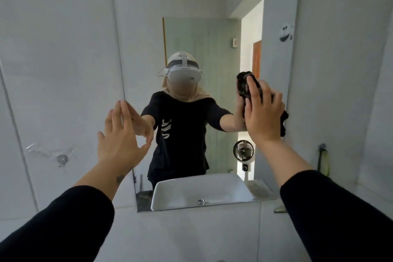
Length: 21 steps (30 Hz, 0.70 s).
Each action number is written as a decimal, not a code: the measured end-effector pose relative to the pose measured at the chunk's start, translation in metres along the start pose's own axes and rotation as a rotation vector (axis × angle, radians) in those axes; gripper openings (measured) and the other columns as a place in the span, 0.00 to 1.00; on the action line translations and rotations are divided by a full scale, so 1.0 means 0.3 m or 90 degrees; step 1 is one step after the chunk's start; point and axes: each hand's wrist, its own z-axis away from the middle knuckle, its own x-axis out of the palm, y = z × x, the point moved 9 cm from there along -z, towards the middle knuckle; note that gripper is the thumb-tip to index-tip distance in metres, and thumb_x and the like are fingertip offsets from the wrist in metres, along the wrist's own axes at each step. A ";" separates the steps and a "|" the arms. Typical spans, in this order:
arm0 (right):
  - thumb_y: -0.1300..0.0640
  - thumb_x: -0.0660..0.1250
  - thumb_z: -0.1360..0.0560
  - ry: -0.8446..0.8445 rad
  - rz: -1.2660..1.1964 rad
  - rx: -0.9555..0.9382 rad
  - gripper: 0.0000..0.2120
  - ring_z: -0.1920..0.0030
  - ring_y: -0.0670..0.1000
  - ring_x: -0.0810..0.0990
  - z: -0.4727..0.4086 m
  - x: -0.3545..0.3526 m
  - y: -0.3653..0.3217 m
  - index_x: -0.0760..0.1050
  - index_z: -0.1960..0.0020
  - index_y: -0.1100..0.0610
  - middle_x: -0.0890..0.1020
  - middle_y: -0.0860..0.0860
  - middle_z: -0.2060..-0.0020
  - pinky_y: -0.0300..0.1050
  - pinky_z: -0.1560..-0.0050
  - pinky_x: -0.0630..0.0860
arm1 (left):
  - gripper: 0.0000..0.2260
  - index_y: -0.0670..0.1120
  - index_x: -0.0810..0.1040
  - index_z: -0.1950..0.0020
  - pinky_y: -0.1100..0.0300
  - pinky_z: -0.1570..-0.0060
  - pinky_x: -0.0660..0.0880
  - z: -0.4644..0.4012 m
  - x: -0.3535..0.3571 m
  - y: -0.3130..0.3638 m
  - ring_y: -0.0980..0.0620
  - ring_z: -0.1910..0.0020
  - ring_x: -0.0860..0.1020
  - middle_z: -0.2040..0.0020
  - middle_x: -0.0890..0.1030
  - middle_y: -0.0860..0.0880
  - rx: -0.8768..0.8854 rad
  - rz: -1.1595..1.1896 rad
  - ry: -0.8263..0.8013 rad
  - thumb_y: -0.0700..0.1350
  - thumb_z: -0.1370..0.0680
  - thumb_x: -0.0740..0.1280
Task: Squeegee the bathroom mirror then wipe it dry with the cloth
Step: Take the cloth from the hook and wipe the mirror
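The frameless mirror (204, 2) fills the middle of the wall ahead. My right hand (262, 110) presses a black cloth (284, 119) flat against the glass at its right side, about mid-height; most of the cloth is hidden behind the hand, with a corner hanging out to the right. My left hand (120, 136) rests with straight fingers apart on the mirror's left edge, holding nothing. No squeegee is in view. The mirror reflects a person in a black shirt and white headset.
Grey tiled wall (53, 59) surrounds the mirror. A metal hook (62, 158) sits on the wall at left, another hook (322, 147) with something hanging at right. A panda sticker (286, 33) is on the mirror's upper right. A white basin and a small fan appear in reflection.
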 end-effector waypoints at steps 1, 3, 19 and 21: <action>0.57 0.59 0.22 0.004 0.002 0.053 0.24 0.47 0.58 0.69 0.012 -0.009 0.063 0.61 0.28 0.50 0.74 0.56 0.36 0.54 0.53 0.72 | 0.52 0.44 0.33 0.24 0.39 0.31 0.62 0.000 0.002 0.000 0.43 0.24 0.45 0.23 0.40 0.47 0.001 0.001 0.004 0.59 0.29 0.69; 0.57 0.58 0.22 0.001 0.008 0.117 0.24 0.47 0.60 0.69 0.049 -0.017 0.159 0.59 0.27 0.52 0.73 0.58 0.35 0.56 0.54 0.73 | 0.54 0.43 0.33 0.24 0.41 0.31 0.63 0.000 0.004 0.002 0.42 0.25 0.45 0.23 0.41 0.46 0.005 0.009 0.010 0.57 0.30 0.72; 0.54 0.52 0.19 0.035 -0.016 0.084 0.19 0.48 0.58 0.72 0.163 0.011 -0.129 0.62 0.28 0.51 0.77 0.56 0.38 0.54 0.55 0.72 | 0.53 0.48 0.35 0.24 0.40 0.42 0.72 0.006 -0.007 0.001 0.43 0.26 0.51 0.23 0.46 0.48 0.025 0.034 0.010 0.60 0.31 0.71; 0.56 0.59 0.21 0.031 -0.021 0.029 0.21 0.47 0.58 0.72 0.135 0.027 -0.237 0.63 0.29 0.50 0.76 0.54 0.38 0.54 0.54 0.72 | 0.46 0.49 0.36 0.23 0.40 0.42 0.72 0.011 -0.019 -0.001 0.45 0.26 0.51 0.23 0.46 0.50 0.027 0.054 0.019 0.63 0.27 0.65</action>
